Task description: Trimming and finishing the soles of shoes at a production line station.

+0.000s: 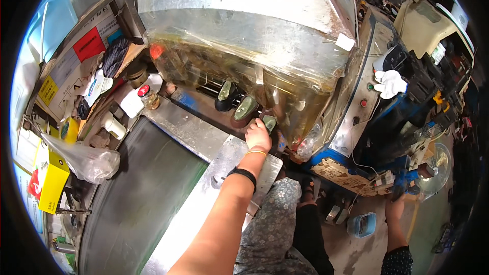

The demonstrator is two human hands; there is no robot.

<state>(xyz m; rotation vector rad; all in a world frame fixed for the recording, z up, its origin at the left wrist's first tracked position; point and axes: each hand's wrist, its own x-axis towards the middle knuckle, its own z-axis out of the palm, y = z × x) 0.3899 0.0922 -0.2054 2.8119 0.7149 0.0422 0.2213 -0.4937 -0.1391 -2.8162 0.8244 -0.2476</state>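
Over on the far left there's a bright yellow cardboard box (53, 181), with a crumpled clear plastic bag (97, 165) hanging just beside it. Next along, a white cylindrical container (113, 126) sits tilted near the edge of a wide dark green conveyor belt (147, 198). Past that is a see-through jar with a red lid (151, 101), standing by the metal ledge.

Middle of the view is the busy bit: a black shoe with a pale green top (224, 103), then a brown shoe with a pale green top (243, 113), both sitting at the mouth of a big metal housing. The left hand (257, 135) is bunched up, pinching the edge of a third green-topped shoe (269, 123), right beside the brown one. Yellowish clear plastic sheeting (300, 104) hangs just to the right.

Further over, a pale blue plastic basket (362, 224) is down on the floor, and a white glove (389, 84) lies up by the control panel. Right hand (395, 206) is way out low on the right, near a dark-and-blue thing (407, 177); fingers are too unclear, so can't tell if they're gripping.
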